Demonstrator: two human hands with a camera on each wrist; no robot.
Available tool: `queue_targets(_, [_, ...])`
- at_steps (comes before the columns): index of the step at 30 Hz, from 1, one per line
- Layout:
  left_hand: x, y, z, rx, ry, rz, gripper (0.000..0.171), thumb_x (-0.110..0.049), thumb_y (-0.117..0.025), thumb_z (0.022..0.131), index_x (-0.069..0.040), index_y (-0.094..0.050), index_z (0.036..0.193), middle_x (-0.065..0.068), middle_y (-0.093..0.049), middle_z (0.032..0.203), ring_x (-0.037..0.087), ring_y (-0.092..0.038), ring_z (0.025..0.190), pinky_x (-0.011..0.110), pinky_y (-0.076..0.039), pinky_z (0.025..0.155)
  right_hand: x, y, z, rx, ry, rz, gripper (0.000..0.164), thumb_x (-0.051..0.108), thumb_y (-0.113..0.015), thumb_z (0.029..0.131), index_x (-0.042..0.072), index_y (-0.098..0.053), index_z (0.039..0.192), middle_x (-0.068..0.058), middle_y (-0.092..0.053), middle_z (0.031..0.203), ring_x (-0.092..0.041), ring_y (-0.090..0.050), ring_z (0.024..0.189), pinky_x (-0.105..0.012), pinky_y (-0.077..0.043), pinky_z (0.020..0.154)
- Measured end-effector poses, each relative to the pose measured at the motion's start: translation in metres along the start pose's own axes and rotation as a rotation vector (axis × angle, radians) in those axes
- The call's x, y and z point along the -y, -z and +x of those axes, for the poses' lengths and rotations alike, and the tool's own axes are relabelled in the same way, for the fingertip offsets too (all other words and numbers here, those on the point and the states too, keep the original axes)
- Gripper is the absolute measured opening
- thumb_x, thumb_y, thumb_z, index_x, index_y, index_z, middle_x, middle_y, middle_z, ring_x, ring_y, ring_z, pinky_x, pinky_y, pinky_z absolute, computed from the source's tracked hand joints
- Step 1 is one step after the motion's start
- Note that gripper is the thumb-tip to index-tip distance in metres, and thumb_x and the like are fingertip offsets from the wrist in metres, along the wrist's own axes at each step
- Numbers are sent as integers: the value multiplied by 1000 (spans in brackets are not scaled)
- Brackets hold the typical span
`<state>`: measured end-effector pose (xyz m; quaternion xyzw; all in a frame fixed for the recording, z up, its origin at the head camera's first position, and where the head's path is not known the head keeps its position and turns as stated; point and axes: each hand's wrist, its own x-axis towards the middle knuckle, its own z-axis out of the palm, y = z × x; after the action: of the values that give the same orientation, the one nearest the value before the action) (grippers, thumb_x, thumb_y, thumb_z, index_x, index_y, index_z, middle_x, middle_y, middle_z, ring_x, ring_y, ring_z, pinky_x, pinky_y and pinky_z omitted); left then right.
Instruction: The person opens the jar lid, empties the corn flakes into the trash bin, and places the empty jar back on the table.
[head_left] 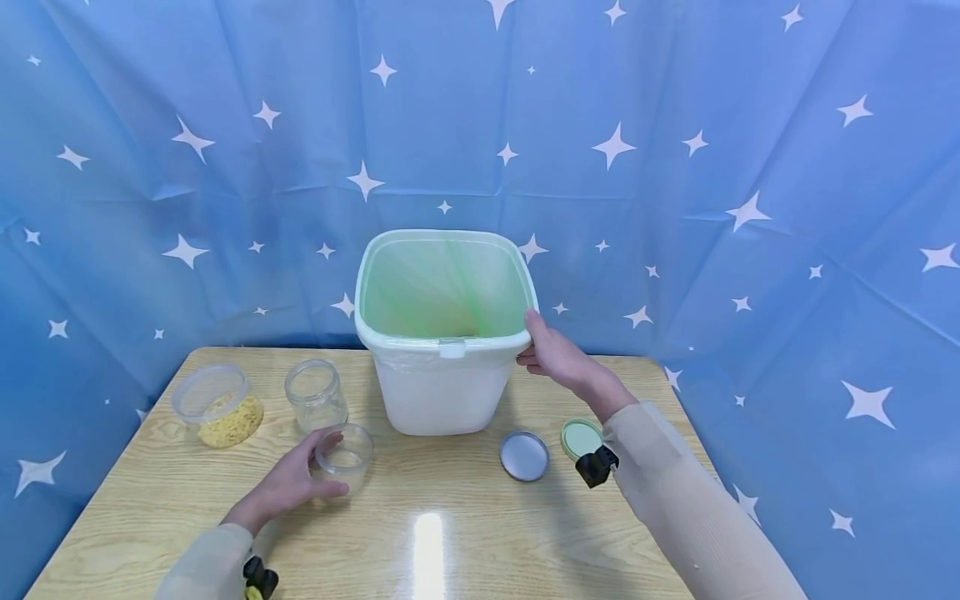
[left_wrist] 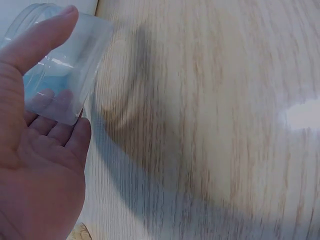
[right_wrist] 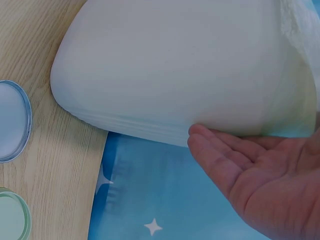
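Observation:
A white bin (head_left: 442,392) with a pale rim and green-tinted inside stands at the back middle of the table. My right hand (head_left: 558,354) holds its right rim, thumb on top and fingers below; in the right wrist view these fingers (right_wrist: 220,155) lie along the bin's side. At the left front, my left hand (head_left: 296,479) has its fingers and thumb around a small clear jar (head_left: 356,458) without a lid. The left wrist view shows the thumb across this jar (left_wrist: 75,65) and fingertips through its clear wall.
Left of the bin stand an open glass jar (head_left: 318,408) and a clear tub (head_left: 232,421) holding yellow bits. A silver-grey lid (head_left: 524,456) and a green-rimmed lid (head_left: 580,437) lie right of the bin. A blue star-patterned curtain (head_left: 450,108) hangs behind the table (head_left: 375,542).

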<state>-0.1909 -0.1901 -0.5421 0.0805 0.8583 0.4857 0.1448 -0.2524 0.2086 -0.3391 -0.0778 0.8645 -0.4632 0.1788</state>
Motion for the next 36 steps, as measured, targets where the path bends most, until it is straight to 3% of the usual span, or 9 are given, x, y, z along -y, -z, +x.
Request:
queue_targets(8, [3,3,-1,-11,13,-28,97,-28,-86,71,-6,-29,146,22,-37,153,43,-27,144,59,-20,117,0,0,0,-3,5,-13,79,57,-2,101,2,-44,140,-27,-44,146,-42,-45,135,-51,-36,114])
queue_targets(16, [12,3,-3,-54,-22,100,103,-34,-90,65,-3,-35,146,21,-47,146,44,-35,139,61,-27,113,-1,0,0,3,9,-5,79,57,-2,101,3,-44,140,-26,-43,146,-41,-45,135,-51,-36,114])
queue_targets(29, [12,7,-5,-45,-10,61,104,-29,-90,65,-3,-31,146,22,-45,147,45,-33,141,62,-23,114,1,0,-1,9,6,2,78,57,-2,101,4,-45,140,-26,-44,146,-41,-45,135,-51,-35,114])
queue_targets(36, [18,17,-12,-51,-55,83,105,-30,-90,65,0,-29,147,24,-44,145,44,-41,135,56,-33,112,0,2,-1,16,3,-1,79,56,-2,101,2,-44,140,-28,-42,146,-42,-43,136,-51,-34,115])
